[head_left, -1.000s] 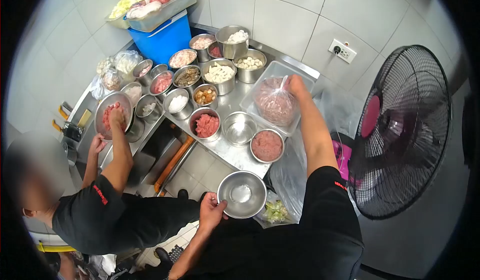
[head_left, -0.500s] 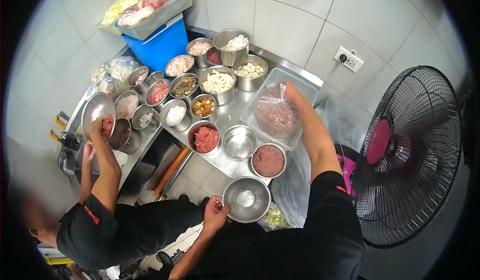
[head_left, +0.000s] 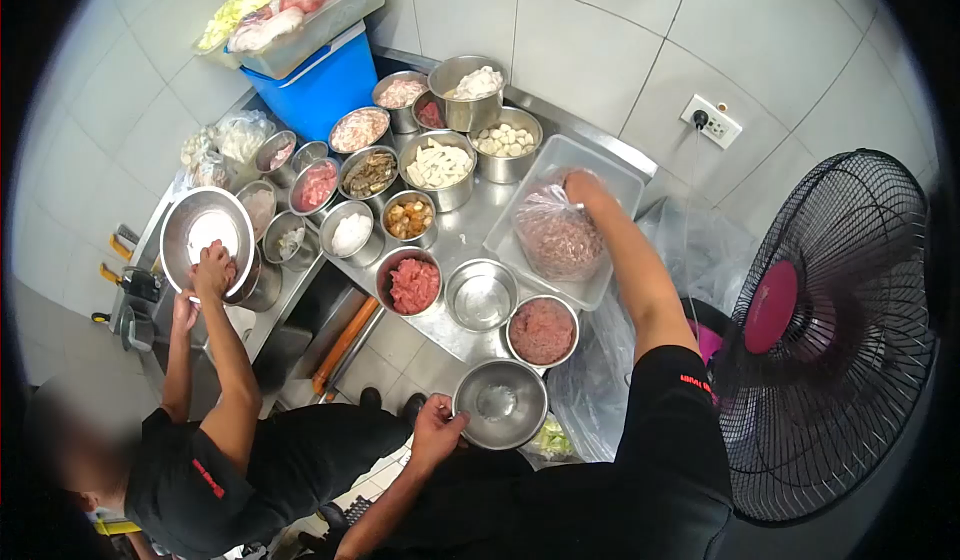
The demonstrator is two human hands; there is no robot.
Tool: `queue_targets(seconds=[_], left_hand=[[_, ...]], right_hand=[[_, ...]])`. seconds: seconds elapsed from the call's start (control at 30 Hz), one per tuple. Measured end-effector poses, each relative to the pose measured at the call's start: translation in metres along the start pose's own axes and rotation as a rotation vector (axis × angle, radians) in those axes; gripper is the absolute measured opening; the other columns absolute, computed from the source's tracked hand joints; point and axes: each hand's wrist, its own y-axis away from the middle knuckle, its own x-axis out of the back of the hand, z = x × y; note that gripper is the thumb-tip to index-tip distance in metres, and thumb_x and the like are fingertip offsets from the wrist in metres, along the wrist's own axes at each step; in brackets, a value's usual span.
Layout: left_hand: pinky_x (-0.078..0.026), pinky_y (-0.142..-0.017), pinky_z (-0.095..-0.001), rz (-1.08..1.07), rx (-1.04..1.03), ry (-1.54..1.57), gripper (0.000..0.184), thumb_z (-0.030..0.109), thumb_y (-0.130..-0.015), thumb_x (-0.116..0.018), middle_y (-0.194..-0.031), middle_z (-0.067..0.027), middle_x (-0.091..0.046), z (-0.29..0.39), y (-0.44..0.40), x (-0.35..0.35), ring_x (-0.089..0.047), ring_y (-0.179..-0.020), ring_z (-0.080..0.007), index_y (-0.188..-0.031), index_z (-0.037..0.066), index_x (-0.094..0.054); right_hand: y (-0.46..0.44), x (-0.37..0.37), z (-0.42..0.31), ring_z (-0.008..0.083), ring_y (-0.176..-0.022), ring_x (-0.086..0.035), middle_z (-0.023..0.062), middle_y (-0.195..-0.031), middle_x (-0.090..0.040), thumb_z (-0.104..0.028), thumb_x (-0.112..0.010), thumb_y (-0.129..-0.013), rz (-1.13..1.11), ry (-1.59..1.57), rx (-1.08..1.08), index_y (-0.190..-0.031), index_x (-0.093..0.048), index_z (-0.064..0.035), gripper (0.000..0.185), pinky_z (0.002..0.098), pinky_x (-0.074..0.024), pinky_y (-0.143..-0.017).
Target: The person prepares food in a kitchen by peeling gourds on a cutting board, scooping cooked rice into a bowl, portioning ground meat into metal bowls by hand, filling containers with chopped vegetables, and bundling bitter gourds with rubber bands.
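Note:
My left hand (head_left: 438, 434) pinches the rim of an empty steel bowl (head_left: 500, 405), held in front of my body. At the gathered mouth of a clear plastic bag of minced meat (head_left: 558, 235) is my right hand (head_left: 588, 190), its fingers closed and partly hidden by the plastic. The bag sits in a clear plastic tub (head_left: 625, 175) on the steel counter. Near the bowl stand a steel pot of minced meat (head_left: 542, 330) and an empty steel pot (head_left: 481, 295).
Several steel pots of food crowd the counter, among them one with red meat (head_left: 414, 285). A blue box (head_left: 315, 85) stands behind them. To the right is a large fan (head_left: 835, 335). At left, a co-worker's hand (head_left: 213, 272) reaches into a steel bowl (head_left: 175, 230).
My right hand has turned down closer over the bag's mouth, and the bag's neck no longer stands up. The co-worker's bowl has tilted and shows no meat now.

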Motion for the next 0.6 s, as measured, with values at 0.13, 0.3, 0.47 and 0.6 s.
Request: queue_targets(seconds=[0.13, 0.3, 0.47, 0.6], left_hand=[[-0.05, -0.041, -0.0247, 0.01, 0.009, -0.012, 0.019, 0.003, -0.085, -0.062, -0.076, -0.0031, -0.059, 0.0, 0.0, 0.003, -0.057, -0.058, -0.0086, -0.092, 0.006, -0.044], [-0.05, -0.042, -0.025, 0.038, 0.016, 0.011, 0.018, 0.003, -0.085, -0.061, -0.08, -0.005, -0.061, -0.003, 0.001, 0.008, -0.059, -0.061, -0.0097, -0.093, 0.006, -0.045], [-0.05, -0.042, -0.0252, 0.06, 0.037, 0.038, 0.017, 0.003, -0.086, -0.061, -0.083, -0.0078, -0.064, -0.006, 0.003, 0.012, -0.061, -0.064, -0.0115, -0.093, 0.005, -0.046], [-0.05, -0.042, -0.0255, 0.04, 0.042, 0.006, 0.017, 0.003, -0.085, -0.061, -0.082, -0.0085, -0.064, -0.008, 0.003, 0.017, -0.062, -0.064, -0.0121, -0.092, 0.005, -0.046]], right_hand=[[-0.028, -0.005, 0.006, 0.0319, -0.104, -0.062, 0.0123, -0.112, -0.066, -0.024, -0.065, -0.068, -0.218, -0.178, -0.154, -0.1, -0.071, -0.0114, 0.035, 0.0399, -0.0486, -0.088], [-0.021, 0.016, 0.018, 0.0276, -0.097, -0.065, 0.0146, -0.105, -0.067, -0.031, -0.069, -0.064, -0.338, -0.282, -0.233, -0.103, -0.07, -0.0115, 0.044, 0.0416, -0.0491, -0.083], [-0.021, -0.034, 0.071, 0.0302, -0.106, -0.06, 0.015, -0.111, -0.065, -0.031, -0.066, -0.066, -0.125, -0.647, -0.289, -0.094, -0.072, -0.0101, 0.036, 0.0405, -0.0479, -0.087], [-0.002, -0.03, 0.075, 0.0341, -0.103, -0.061, 0.0177, -0.106, -0.066, -0.035, -0.061, -0.071, -0.06, -0.568, -0.224, -0.091, -0.072, -0.0112, 0.033, 0.0437, -0.0486, -0.085]])
